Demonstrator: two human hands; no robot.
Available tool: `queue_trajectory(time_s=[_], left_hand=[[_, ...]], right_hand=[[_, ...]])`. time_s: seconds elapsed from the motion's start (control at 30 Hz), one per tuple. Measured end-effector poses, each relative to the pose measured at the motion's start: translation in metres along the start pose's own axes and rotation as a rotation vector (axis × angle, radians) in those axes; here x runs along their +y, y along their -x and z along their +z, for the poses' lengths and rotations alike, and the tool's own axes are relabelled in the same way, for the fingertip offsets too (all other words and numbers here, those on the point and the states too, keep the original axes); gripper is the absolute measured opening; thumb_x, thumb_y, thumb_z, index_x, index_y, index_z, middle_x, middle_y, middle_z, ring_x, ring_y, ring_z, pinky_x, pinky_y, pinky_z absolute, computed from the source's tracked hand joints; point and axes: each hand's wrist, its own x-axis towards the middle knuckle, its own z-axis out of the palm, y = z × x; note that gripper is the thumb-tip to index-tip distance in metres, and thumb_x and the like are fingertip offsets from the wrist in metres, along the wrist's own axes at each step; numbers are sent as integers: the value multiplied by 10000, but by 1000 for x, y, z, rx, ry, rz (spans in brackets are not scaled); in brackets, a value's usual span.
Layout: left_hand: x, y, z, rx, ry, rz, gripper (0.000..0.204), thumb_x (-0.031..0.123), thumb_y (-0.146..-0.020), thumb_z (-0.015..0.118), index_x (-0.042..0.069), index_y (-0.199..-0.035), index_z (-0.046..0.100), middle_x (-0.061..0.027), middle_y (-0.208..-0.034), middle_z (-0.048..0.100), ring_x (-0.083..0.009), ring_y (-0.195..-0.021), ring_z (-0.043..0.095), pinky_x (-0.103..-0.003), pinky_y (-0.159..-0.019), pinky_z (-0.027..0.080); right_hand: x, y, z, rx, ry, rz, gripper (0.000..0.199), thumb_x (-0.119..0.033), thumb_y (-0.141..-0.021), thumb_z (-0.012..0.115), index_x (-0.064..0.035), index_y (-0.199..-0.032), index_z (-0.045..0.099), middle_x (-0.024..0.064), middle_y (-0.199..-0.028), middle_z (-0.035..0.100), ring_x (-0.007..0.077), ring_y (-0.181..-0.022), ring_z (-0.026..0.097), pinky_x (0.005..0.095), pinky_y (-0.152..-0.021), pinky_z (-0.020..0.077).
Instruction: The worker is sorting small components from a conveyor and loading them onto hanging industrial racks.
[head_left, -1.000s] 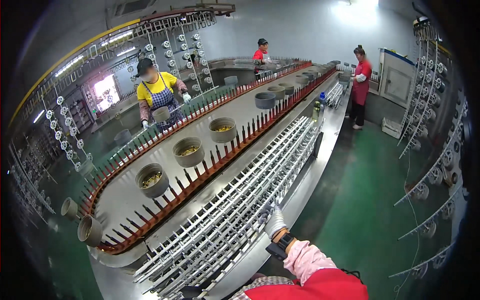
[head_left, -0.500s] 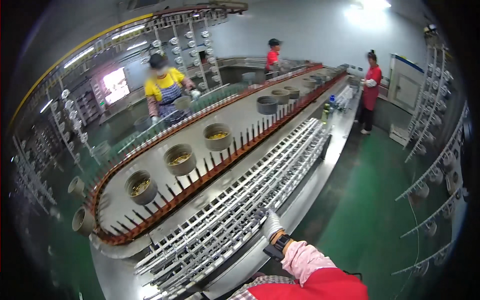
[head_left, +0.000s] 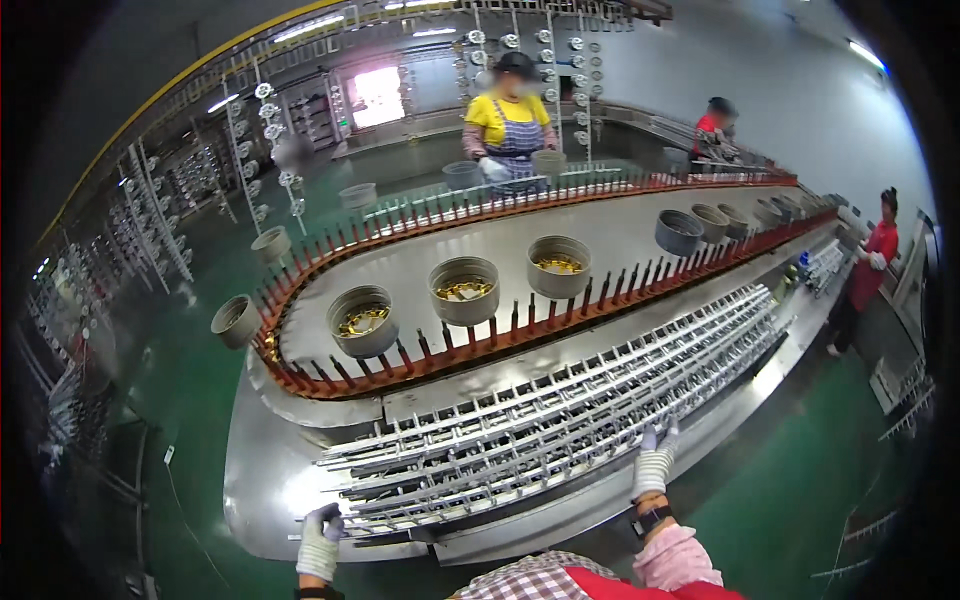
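Stack of long silver racks lies along near edge of metal table, running from near-left corner toward the right. Left gloved hand at racks' left end, fingers curled by a rod tip; can't tell if gripping. Right gloved hand at racks' near side, right of middle, fingers somewhat spread; grip unclear. Behind racks: red-brown peg track, round grey tubs with gold-coloured parts.

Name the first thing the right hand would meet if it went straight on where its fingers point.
The near edge of the silvery metal racks; the right hand looks right up against it, though actual contact is hard to judge.
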Motion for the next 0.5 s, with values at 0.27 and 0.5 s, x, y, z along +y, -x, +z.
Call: queue_trajectory(time_s=[0.27,0.5], left_hand=[[122,-119,89,-255,-37,251,344,238,-819,493,1,-1068,516,-168,-1027,542,-249,-962,520,-316,-845,390],[130,-227,246,-201,-51,82,692,451,-832,451,18,-1312,204,-199,-1329,273,-299,-1225,282,-310,-996,235]], right_hand=[[-23,-24,41,-565,375,-824,168,-52,-710,552,-55,-877,571,139,-827,593,313,-746,574,378,-681,459],[17,-49,50,-476,373,-854,94,-101,-725,556,-83,-814,580,117,-717,579,289,-627,554,368,-567,436]])
